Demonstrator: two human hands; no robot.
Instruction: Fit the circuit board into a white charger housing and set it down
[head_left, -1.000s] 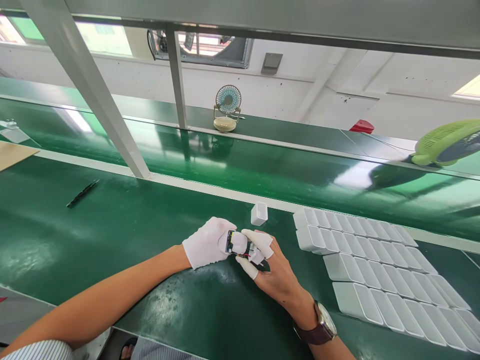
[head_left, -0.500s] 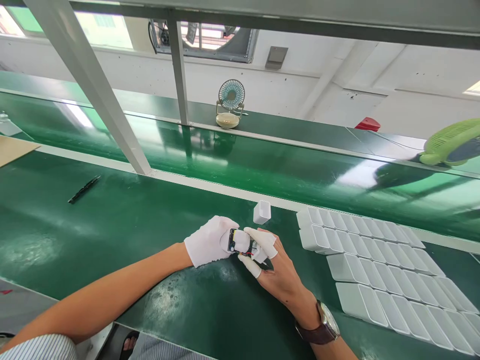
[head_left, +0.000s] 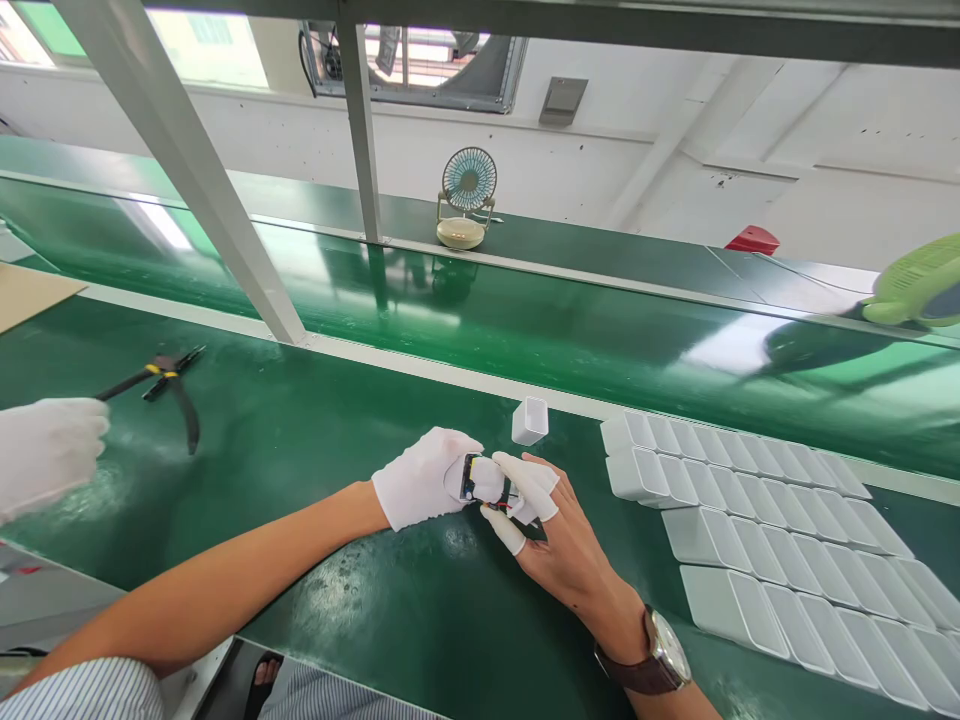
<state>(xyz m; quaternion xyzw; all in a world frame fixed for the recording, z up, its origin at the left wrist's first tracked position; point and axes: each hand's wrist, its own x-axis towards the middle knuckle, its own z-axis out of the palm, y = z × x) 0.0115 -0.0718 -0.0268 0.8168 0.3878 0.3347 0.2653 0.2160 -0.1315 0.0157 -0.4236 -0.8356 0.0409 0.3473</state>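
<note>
Between my hands is a small white device (head_left: 486, 480) with a dark circuit board, a yellow part and a red wire showing. My left hand (head_left: 424, 480), in a white glove, is closed around its left end. On the right side, my right hand (head_left: 551, 520), wearing white finger cots and a watch, pinches the other end between thumb and fingers. The exact kind of device cannot be made out. A single white open box (head_left: 530, 421) stands on the green table just beyond my right hand.
Rows of white open boxes (head_left: 705, 585) fill the right side. At the left, another person's gloved hand (head_left: 49, 455) is by black pliers (head_left: 169, 372), which overlap a dark slim tool. A grey post (head_left: 184, 160) and a small fan (head_left: 469, 190) stand beyond.
Another person's gloved hand and the pliers have come into view at the left. The view has shifted slightly. My hands keep their hold on the device.
</note>
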